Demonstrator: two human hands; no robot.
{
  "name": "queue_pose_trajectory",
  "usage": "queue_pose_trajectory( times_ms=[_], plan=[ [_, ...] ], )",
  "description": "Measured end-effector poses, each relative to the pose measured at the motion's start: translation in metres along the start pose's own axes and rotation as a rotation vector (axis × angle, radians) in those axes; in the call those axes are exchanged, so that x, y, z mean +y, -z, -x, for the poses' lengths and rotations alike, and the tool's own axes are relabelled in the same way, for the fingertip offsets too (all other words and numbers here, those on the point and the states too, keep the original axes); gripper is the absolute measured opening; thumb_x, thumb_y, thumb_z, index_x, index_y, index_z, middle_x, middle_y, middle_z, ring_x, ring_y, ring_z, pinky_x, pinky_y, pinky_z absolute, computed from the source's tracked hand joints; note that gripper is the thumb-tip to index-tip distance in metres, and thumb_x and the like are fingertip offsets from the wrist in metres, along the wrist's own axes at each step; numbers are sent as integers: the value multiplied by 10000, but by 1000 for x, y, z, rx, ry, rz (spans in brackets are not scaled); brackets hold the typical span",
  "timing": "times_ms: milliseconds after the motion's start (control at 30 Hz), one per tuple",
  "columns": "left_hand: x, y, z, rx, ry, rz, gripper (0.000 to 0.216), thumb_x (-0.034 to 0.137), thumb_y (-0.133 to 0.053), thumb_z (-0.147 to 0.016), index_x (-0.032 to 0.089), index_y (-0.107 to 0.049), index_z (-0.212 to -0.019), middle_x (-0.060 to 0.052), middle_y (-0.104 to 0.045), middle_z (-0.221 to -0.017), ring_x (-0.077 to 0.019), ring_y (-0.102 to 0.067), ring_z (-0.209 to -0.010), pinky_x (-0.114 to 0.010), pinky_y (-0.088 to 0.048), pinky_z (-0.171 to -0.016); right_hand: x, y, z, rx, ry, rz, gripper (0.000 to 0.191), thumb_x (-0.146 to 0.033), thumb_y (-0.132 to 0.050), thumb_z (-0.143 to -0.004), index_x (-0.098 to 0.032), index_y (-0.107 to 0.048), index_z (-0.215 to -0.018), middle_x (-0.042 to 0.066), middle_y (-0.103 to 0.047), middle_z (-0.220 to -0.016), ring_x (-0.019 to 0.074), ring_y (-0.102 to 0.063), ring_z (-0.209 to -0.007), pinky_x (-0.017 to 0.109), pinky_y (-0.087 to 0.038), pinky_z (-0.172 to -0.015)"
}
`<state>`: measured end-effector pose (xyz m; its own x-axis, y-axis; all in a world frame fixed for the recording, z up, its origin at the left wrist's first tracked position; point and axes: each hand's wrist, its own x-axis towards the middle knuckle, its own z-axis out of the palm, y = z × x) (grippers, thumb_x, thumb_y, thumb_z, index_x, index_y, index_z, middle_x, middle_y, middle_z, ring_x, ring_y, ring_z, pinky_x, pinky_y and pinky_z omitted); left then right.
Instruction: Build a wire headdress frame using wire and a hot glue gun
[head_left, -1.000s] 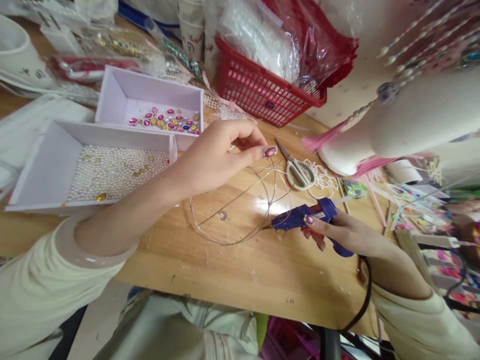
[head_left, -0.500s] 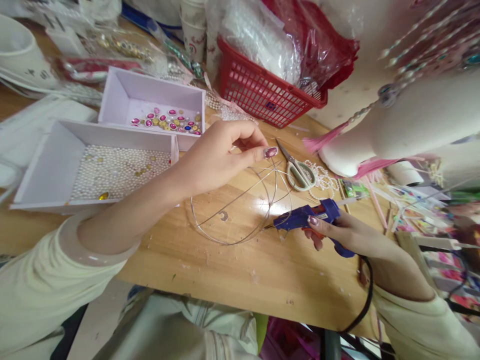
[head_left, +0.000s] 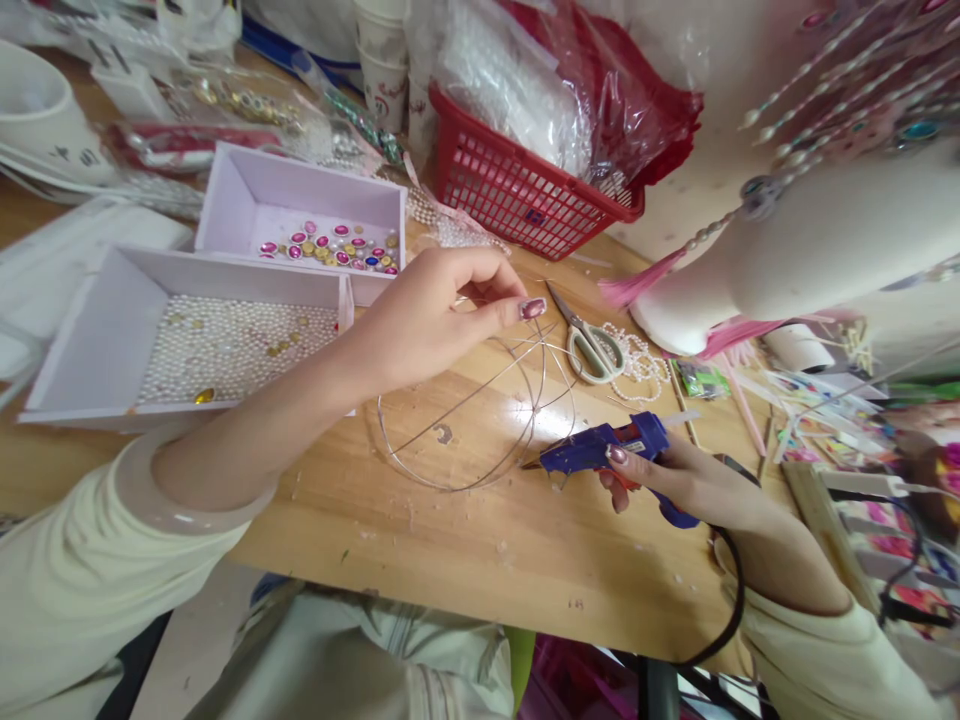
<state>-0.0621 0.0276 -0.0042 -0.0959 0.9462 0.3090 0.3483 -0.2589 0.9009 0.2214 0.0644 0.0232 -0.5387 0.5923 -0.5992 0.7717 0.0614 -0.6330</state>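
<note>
A round frame of thin silvery wire (head_left: 465, 488), with wires crossing inside it, stands over the wooden table. My left hand (head_left: 442, 310) pinches its upper part between thumb and fingertips; the other fingers curl behind. In my right hand (head_left: 694, 480) is a blue glue gun (head_left: 600, 447), its tip pointing left at the lower right side of the wire ring. Whether the tip touches the wire I cannot tell. A black cord (head_left: 733, 610) runs down from the gun's handle. Scissors with pale green handles (head_left: 596, 352) lie just beyond the frame, beside a string of white beads (head_left: 641, 365).
Left of my left hand stand a box of white pearl beads (head_left: 225, 345) and a box with pink and gold gems (head_left: 300, 190). A red basket (head_left: 525, 185) of plastic bags is behind. At right rises a white mannequin form (head_left: 810, 240) with hanging bead strands.
The view has shifted slightly. Both hands keep their grips, and the glue gun stays close to the same side of the wire frame.
</note>
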Motion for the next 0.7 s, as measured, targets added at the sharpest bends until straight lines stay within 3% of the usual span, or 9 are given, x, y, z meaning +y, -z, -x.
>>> queue_pose_trajectory(
  times_ms=[133,300,433,533,600,700],
  plan=[
    [0,0,0,-7,-4,11,76,243,-708,-839,196,-738,-787,25,-717,-807,-134,-638,-785,-251,-483,-754,6,-6,8,35,69,-25,603,-780,-556,-820,-210,-658,-652,59,-686,-603,215,-646,-621,347,-500,-651],
    [0,0,0,-2,-5,-5,81,238,-699,-839,193,-741,-787,17,-727,-814,-135,-638,-783,-250,-480,-742,22,-30,27,206,184,112,527,-714,-539,-878,-227,-685,-737,78,-710,-706,260,-674,-707,395,-535,-683],
    [1,1,0,-10,-19,-9,110,266,-693,-847,182,-742,-795,13,-729,-815,-130,-637,-776,-246,-478,-742,19,-52,40,353,323,262,364,-594,-591,-903,-252,-649,-794,57,-675,-694,247,-656,-643,362,-516,-580],
    [0,2,1,-9,-12,-30,120,278,-700,-846,175,-745,-805,14,-729,-814,-129,-634,-767,-251,-476,-741,15,-57,54,356,397,300,305,-513,-610,-913,-258,-659,-754,43,-664,-650,223,-654,-583,320,-509,-511],
    [-1,1,1,-11,-12,-30,125,284,-703,-847,173,-748,-811,17,-727,-811,-124,-630,-757,-248,-471,-738,23,-56,68,394,380,261,284,-515,-650,-882,-256,-703,-782,54,-702,-670,230,-690,-601,305,-548,-515],
    [-1,1,1,-20,-12,-16,130,286,-696,-856,173,-744,-811,23,-721,-801,-116,-626,-741,-243,-465,-734,53,-57,88,634,199,134,377,-564,-739,-784,-233,-752,-966,80,-775,-745,260,-739,-652,312,-608,-556]
  ],
)
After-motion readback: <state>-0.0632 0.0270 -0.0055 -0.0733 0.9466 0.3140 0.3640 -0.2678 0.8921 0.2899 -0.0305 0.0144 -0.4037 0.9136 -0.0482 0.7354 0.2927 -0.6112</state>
